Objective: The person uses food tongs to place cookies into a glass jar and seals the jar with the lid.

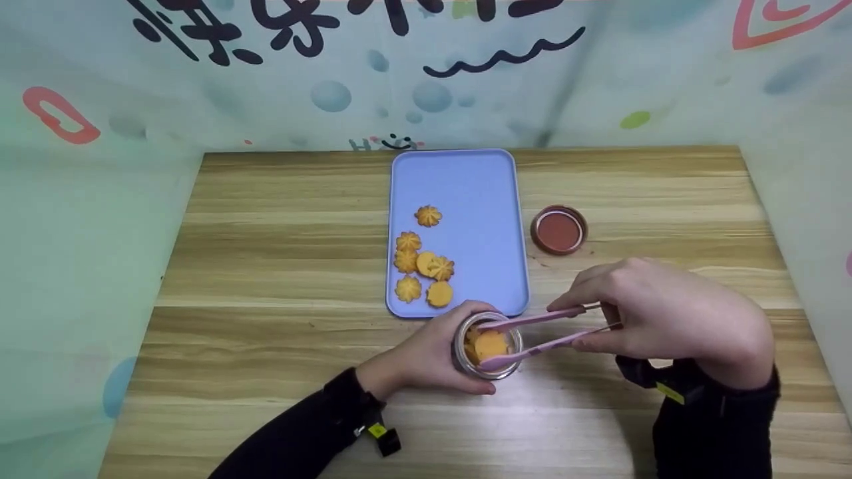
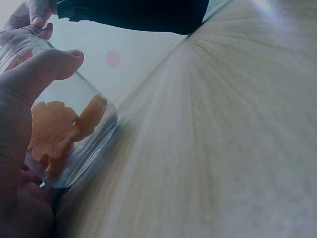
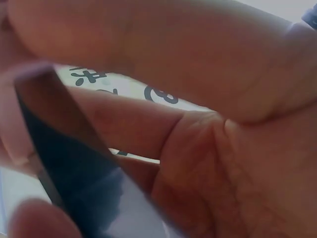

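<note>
My left hand [image 1: 439,356] grips a glass jar [image 1: 459,336] from its left side, thumb and fingers curled round it. Through the glass in the left wrist view, several cookies [image 2: 54,130] lie near the bottom. My right hand [image 1: 639,313] pinches a pair of pink tongs [image 1: 549,317], whose two arms stand apart with their tips in the jar's mouth. A round yellow cookie [image 1: 491,346] shows between those tips. In the right wrist view, the shiny metal end of the tongs [image 3: 74,158] crosses my curled fingers.
A blue tray [image 1: 466,199] lies behind the jar, with several flower-shaped cookies [image 1: 407,289] on its left half. To the tray's right, a dark red lid [image 1: 559,230] rests with its inside up on the wooden table [image 1: 279,266]. A printed curtain [image 1: 266,106] hangs along the back.
</note>
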`<move>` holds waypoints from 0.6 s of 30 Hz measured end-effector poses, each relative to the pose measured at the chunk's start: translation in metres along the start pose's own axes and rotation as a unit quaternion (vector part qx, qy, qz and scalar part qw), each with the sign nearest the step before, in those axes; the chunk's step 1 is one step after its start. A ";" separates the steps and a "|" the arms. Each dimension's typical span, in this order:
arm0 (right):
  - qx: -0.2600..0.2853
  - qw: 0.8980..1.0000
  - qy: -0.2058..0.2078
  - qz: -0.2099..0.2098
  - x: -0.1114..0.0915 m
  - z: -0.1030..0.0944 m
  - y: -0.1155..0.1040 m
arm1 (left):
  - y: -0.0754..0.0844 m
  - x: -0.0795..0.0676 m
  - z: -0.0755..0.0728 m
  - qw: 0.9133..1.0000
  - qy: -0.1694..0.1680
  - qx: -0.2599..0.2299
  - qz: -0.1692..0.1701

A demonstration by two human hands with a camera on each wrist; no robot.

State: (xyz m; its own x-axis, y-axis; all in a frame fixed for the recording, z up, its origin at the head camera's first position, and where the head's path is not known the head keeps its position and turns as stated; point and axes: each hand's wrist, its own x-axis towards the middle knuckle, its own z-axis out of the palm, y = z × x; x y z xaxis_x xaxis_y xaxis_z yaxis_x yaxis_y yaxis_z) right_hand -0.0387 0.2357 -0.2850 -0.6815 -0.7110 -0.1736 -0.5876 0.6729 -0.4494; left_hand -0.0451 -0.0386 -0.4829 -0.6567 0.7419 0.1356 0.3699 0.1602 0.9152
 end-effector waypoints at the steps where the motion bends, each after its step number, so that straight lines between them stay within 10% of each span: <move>1: 0.001 1.000 -0.002 0.005 0.000 0.000 0.000 | 0.004 0.000 -0.001 1.000 -0.001 -0.004 -0.002; 18: -0.002 0.998 0.045 -0.038 0.003 -0.002 -0.003 | -0.003 0.000 0.001 1.000 -0.008 -0.006 -0.007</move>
State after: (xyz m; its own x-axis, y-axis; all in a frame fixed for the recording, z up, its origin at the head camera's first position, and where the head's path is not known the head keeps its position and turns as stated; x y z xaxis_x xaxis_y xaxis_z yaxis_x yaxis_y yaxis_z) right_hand -0.0396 0.2319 -0.2826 -0.6710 -0.7391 -0.0588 -0.6410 0.6181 -0.4551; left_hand -0.0456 -0.0388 -0.4856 -0.6515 0.7495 0.1175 0.3532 0.1626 0.9213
